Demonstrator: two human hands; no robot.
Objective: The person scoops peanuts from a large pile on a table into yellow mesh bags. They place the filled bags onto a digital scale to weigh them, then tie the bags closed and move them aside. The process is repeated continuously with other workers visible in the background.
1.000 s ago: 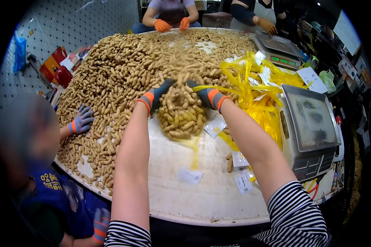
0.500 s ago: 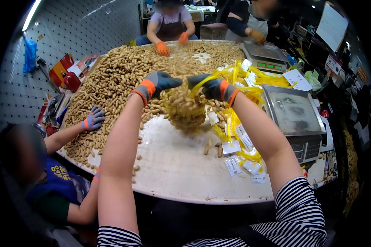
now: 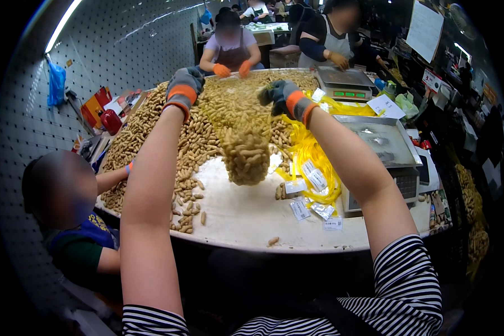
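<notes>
A yellow net bag [image 3: 246, 159] hangs in front of me, its lower part bulging with peanuts in their shells. Its mesh fans out upward between my two raised hands. My left hand [image 3: 185, 89], in a grey and orange glove, is closed on the upper left of the mesh. On the other side, my right hand [image 3: 288, 99], gloved alike, grips the upper right corner with bent fingers. Behind and left of the bag spreads a large heap of peanuts [image 3: 145, 126]. Yellow net bags [image 3: 313, 151] with white tags lie below my right hand.
The white table [image 3: 229, 224] carries loose peanuts near its front edge. At right stand a scale with a metal tray [image 3: 375, 143] and a farther scale [image 3: 341, 78]. One person [image 3: 73, 207] sits at left; two more work across the table, with gloved hands [image 3: 222, 70] near the peanuts.
My hands have moved apart and up, spreading the net bag's top, and the peanuts have settled in a bulge at its bottom. My view has tilted up slightly. More loose peanuts lie at the left front.
</notes>
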